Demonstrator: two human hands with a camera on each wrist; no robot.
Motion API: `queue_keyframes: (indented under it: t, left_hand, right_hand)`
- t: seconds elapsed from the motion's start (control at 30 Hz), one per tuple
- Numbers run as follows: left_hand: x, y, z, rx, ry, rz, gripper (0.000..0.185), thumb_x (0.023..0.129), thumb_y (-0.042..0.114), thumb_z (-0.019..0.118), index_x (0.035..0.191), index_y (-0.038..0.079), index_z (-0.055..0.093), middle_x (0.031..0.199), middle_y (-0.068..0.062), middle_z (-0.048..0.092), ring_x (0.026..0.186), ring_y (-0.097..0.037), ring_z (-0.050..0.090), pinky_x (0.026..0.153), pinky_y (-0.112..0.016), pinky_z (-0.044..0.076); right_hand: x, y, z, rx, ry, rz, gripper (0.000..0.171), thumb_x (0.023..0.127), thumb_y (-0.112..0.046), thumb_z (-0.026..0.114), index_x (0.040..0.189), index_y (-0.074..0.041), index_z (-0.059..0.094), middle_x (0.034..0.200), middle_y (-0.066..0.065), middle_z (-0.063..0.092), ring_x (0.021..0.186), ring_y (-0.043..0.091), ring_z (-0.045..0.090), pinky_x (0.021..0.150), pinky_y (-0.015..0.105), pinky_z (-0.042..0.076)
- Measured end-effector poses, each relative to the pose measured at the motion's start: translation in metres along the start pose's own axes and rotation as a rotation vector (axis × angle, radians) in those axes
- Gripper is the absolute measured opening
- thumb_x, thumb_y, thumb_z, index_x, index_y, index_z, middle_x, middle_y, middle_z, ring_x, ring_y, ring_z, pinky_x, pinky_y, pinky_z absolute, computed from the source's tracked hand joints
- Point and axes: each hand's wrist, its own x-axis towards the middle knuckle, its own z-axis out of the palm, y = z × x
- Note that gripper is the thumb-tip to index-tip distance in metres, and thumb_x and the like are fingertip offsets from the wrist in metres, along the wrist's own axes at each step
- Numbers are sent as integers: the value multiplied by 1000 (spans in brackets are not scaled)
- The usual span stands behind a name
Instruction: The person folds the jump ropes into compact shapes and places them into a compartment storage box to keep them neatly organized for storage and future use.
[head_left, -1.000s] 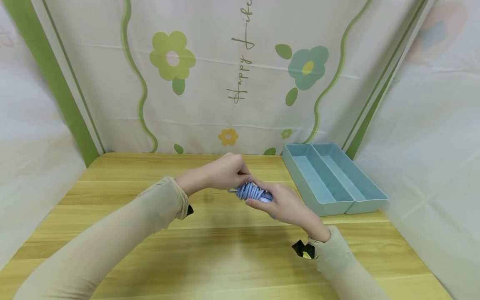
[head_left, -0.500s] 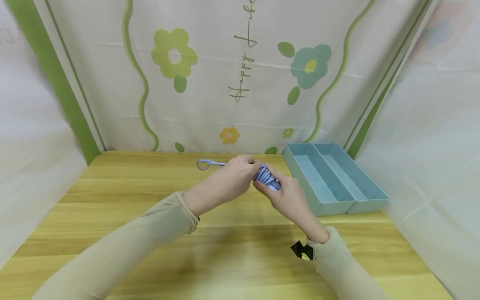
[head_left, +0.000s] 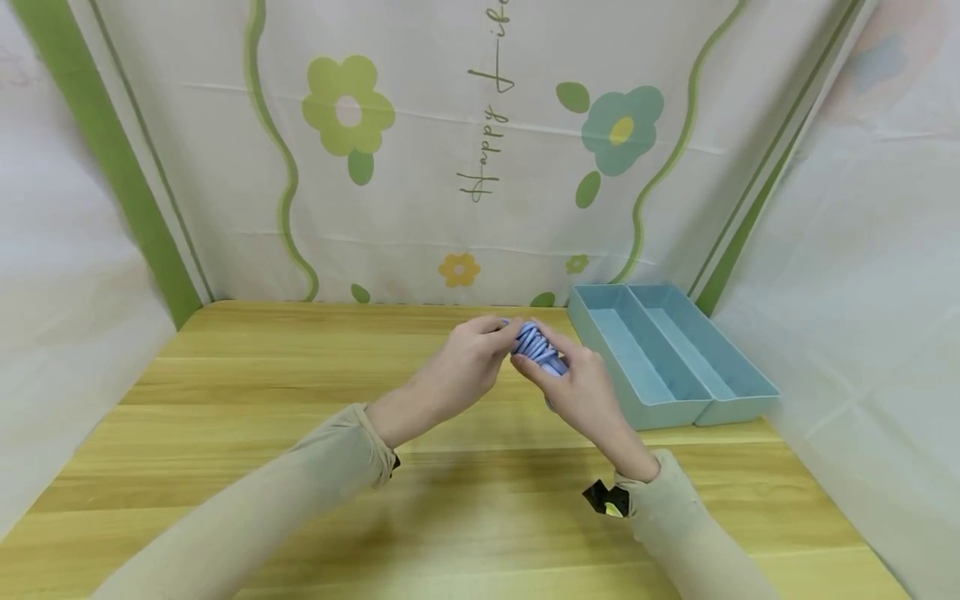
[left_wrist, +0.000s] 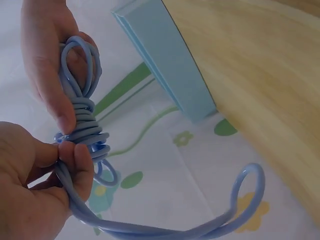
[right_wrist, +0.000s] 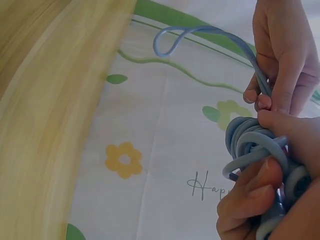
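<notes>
A light blue cord [head_left: 531,343] is wound into a tight bundle, held in the air over the table. My right hand [head_left: 587,393] grips the bundle, thumb on the near side. Close against its far end, my left hand [head_left: 463,371] pinches a doubled length of the cord between thumb and fingers. In the left wrist view, a loose loop of the cord [left_wrist: 249,197] trails away past the left hand [left_wrist: 30,187], and further loops stick out of the bundle near the right hand [left_wrist: 45,60]. The right wrist view shows coils crossing beside the curled right fingers [right_wrist: 250,202].
Two long light blue trays [head_left: 667,415] stand side by side at the table's back right. The wooden table [head_left: 262,417] is bordered by white curtains [head_left: 420,150] with printed flowers at the back and sides.
Both hands came closer together as the left hand moved right and drew in the cord. The loop that stuck out left half a second ago is now hidden from the head view.
</notes>
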Motion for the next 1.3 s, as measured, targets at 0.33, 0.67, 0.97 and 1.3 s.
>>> queue_keyframes:
  t: [0.33,0.67,0.97,1.3]
  left_hand:
    - [-7,-6,4,-138,99,4,30,92,-8,64,121,-8,65,101,-18,66,75,-19,64,62,-17,50]
    - [-14,-9,4,-211,182,-58,24,86,-3,74,110,-5,72,99,-18,71,70,-14,68,55,-16,49]
    - [-14,-11,4,-322,183,-91,22,88,-1,73,109,-4,73,86,-10,72,53,-11,62,49,-18,49]
    - [-14,-5,5,-307,185,-123,25,90,2,71,115,-2,71,94,-8,72,59,-4,57,52,-20,49]
  right_hand:
    - [-2,1,-1,30,29,15,65,89,-47,71,144,-19,53,99,9,65,64,21,57,48,35,50]
    - [1,4,3,47,33,6,61,87,-47,73,141,-23,56,103,7,66,65,20,58,49,34,51]
    - [2,5,-2,59,23,-14,60,88,-41,75,141,-20,57,91,9,66,51,20,54,43,33,47]
    - [5,4,-5,86,25,2,60,87,-40,76,140,-17,58,95,10,67,61,21,58,47,32,49]
